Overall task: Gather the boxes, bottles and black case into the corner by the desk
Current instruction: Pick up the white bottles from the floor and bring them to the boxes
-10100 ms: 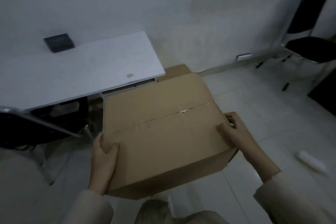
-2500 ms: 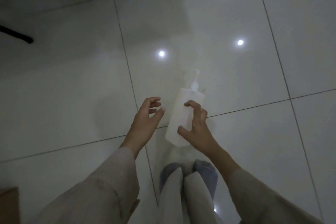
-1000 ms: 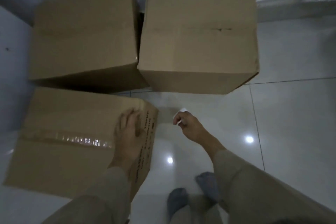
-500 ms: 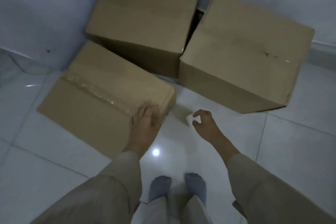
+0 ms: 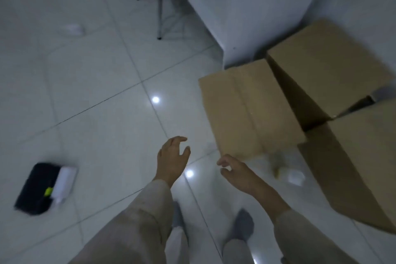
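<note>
Three brown cardboard boxes are seen gathered in the corner beside the white bench panel (image 5: pixel 252 17): the flat taped cardboard box (image 5: pixel 246 109) lies nearest that panel's foot, the taller cardboard box (image 5: pixel 327 66) is tucked just behind it, and the third cardboard box (image 5: pixel 364 161) sits to the right, near both. In the gap between the flat box and the third box a pale translucent plastic bottle (image 5: pixel 287 169) is made out lying on the white tiled floor (image 5: pixel 96 83), blurred but plainly released.

Both hands are empty. The left hand (image 5: pixel 172 157) is held loose over the floor with fingers relaxed and slightly curved; the right hand (image 5: pixel 236 172) is likewise slack, fingers apart, nothing pinched, just clear of the bottle.

Well away from the flat box, at the lower left, a black rectangular case (image 5: pixel 35 188) is spotted on the floor, with a white plastic bottle (image 5: pixel 63 184) lying against its right edge. A smaller pale object (image 5: pixel 74 29) far off near the metal chair legs (image 5: pixel 159 6) is too blurred to name.

The step in hand is judged to be the fetch of case and bottle. A good job would be made by taking one item in each hand, so that the round bottle is not balanced on the case and rolled off. The case is best gripped across its width, carried level, and set down flush against the flat box.
</note>
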Tool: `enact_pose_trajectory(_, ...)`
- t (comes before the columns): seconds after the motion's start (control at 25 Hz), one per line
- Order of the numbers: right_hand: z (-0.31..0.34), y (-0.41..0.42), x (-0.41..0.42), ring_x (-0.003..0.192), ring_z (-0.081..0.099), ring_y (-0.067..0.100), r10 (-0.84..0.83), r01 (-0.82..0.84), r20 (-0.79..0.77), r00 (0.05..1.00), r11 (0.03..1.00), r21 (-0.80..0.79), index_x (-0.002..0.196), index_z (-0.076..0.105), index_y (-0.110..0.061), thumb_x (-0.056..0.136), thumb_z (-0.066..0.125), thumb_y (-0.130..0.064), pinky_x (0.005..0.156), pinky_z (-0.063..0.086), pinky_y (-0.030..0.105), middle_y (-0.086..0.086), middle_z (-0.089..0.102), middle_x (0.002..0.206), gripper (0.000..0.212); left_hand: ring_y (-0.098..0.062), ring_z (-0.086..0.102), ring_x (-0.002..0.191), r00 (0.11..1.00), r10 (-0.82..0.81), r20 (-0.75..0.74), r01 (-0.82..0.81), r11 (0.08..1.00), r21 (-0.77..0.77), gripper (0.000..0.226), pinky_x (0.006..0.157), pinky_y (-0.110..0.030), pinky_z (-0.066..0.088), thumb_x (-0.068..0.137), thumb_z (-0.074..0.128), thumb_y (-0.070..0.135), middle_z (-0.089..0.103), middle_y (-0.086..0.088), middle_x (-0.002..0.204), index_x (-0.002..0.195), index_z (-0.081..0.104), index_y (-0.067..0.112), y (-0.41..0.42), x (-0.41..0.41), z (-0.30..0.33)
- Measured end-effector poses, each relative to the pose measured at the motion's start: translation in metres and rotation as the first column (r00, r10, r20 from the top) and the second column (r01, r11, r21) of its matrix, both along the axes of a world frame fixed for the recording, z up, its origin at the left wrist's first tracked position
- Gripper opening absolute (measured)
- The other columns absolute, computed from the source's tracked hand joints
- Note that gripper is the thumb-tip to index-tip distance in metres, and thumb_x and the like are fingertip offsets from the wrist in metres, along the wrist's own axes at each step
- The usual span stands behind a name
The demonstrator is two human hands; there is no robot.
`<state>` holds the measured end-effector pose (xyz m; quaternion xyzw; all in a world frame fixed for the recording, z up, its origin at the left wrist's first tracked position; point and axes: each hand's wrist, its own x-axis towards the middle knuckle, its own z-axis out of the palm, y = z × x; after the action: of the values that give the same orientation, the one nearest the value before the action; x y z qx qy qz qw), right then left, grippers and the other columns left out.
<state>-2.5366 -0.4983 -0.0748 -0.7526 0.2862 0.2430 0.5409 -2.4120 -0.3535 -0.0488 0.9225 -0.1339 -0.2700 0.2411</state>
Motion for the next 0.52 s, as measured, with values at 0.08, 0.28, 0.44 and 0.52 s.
enact_pose_trajectory(0.08,0.019,0.037,0.037,0.106,0.052,0.017,0.096,-0.096,0.037,0.995,0.995,-0.010,0.105,0.056,-0.015,0.090,0.047,-0.012,0.085,0.039,0.024,0.005,0.056,0.114,0.018,-0.025,0.046,0.125,0.986,0.166,0.021,-0.166,0.986,-0.010,0.032,0.106,-0.038,0.034,0.092,0.049,0.023,0.052,-0.007,0.133,0.123,0.053,0.017,0.059,0.019,0.016)
enact_pose_trajectory(0.28,0.045,0.136,0.116,0.088,0.052,0.014,0.282,-0.280,0.074,0.957,0.959,-0.035,0.106,0.057,-0.010,0.090,0.048,-0.012,0.062,0.035,0.009,-0.001,0.057,0.098,0.019,-0.028,0.049,0.120,0.885,0.464,0.034,-0.464,0.886,-0.026,0.030,0.097,-0.034,0.036,0.093,0.048,0.023,0.056,-0.010,0.128,0.121,0.055,0.015,0.197,0.047,0.031)
enact_pose_trajectory(0.44,0.047,0.230,0.157,0.085,0.052,0.013,0.389,-0.389,0.043,0.920,0.921,-0.003,0.096,0.056,-0.019,0.090,0.047,-0.014,0.056,0.034,0.005,-0.006,0.055,0.089,0.012,-0.026,0.051,0.117,0.774,0.631,-0.041,-0.633,0.772,-0.063,0.029,0.094,-0.029,0.035,0.094,0.048,0.022,0.056,-0.011,0.127,0.121,0.055,0.014,0.301,0.052,0.034)
enact_pose_trajectory(0.52,0.048,0.281,0.176,0.087,0.052,0.013,0.479,-0.480,0.041,0.877,0.877,0.004,0.095,0.055,-0.022,0.090,0.047,-0.015,0.057,0.034,0.004,-0.005,0.055,0.092,0.012,-0.026,0.050,0.118,0.698,0.714,-0.051,-0.715,0.694,-0.079,0.028,0.094,-0.028,0.034,0.094,0.048,0.021,0.056,-0.010,0.126,0.120,0.055,0.015,0.355,0.056,0.038)
